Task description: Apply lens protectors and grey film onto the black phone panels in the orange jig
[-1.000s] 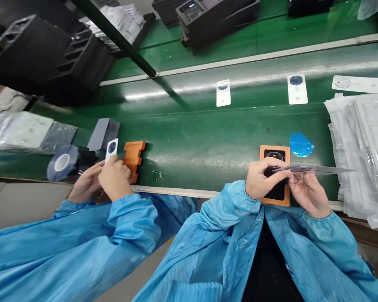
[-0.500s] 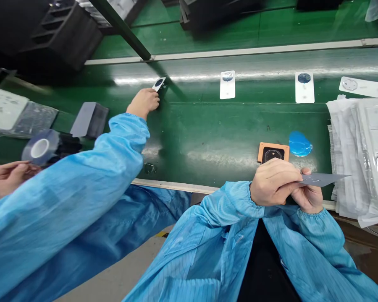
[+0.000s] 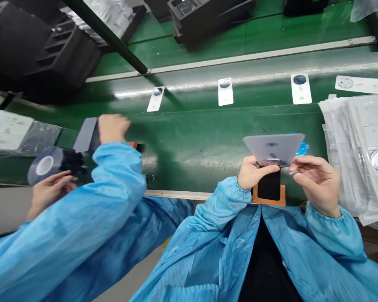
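My left hand (image 3: 255, 172) grips a thin grey-white panel (image 3: 272, 147) by its lower left edge, thumb in front. The panel is tilted up, with a dark round patch along its low edge. My right hand (image 3: 321, 182) has thumb and forefinger pinched at the panel's lower right corner; whether anything is between them is too small to tell. Below the panel lies an orange fixture (image 3: 282, 197) with a black pad (image 3: 269, 186), its far part hidden. A crumpled blue film (image 3: 303, 148) shows partly behind the panel.
White cards with round patches, such as one card (image 3: 225, 96), lie along the green surface (image 3: 189, 138). Stacked clear trays and white sheets (image 3: 337, 126) stand at right. At left, a co-worker's hand (image 3: 111, 128) is near a grey stack (image 3: 85, 135), the other by a tape roll (image 3: 45, 165).
My hands have moved apart, and the panel has turned from nearly edge-on to facing me, further left. The co-worker's hand has left a white card on the surface and drawn back.
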Action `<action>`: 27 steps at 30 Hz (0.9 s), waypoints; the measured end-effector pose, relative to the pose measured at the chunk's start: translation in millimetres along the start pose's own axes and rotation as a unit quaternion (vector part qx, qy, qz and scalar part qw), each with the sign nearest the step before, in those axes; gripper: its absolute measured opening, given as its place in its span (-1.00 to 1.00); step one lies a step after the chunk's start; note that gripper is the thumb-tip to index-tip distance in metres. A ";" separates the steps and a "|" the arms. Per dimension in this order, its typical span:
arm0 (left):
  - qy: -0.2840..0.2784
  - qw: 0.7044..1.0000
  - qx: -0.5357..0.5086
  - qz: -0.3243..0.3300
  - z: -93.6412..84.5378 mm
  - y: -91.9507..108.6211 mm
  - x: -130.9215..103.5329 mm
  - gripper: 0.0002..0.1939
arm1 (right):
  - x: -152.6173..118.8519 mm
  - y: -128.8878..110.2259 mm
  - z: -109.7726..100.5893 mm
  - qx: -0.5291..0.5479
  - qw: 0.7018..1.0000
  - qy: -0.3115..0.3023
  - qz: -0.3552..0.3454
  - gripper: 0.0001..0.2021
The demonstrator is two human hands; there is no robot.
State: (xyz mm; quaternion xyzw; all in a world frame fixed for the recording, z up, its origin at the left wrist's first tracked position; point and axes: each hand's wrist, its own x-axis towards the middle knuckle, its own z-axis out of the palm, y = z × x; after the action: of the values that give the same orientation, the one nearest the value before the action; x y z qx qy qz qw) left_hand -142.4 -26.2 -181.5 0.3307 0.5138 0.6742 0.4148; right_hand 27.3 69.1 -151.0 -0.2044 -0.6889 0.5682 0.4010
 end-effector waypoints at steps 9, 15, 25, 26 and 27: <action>-0.042 0.998 -0.015 0.054 -14.3 -14.3 9.5 -0.50 | 18.7 -11.4 24.7 -0.178 0.970 -0.041 -0.159 -0.89; 0.070 0.997 0.008 0.017 -38.0 -15.7 51.8 -0.47 | 89.3 15.7 42.4 -0.137 0.990 0.006 -0.026 -0.76; 0.132 0.988 0.074 -0.008 -69.7 -48.8 88.2 -0.55 | 243.6 87.6 33.9 -0.356 0.894 -0.106 0.251 -0.79; 0.127 0.989 0.080 -0.006 -68.0 -49.4 86.8 -0.60 | 253.5 91.1 21.2 -0.391 0.884 -0.088 0.242 -0.75; 0.122 0.988 0.090 -0.004 -66.1 -49.4 85.7 -0.65 | 263.7 94.2 7.6 -0.428 0.871 -0.062 0.235 -0.66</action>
State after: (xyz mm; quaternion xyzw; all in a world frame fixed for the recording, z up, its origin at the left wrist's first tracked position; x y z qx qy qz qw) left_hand -226.8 29.5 -244.3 0.2798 0.6204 0.6591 0.3199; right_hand -151.8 284.4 -156.0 -0.4762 -0.8196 0.3072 0.0849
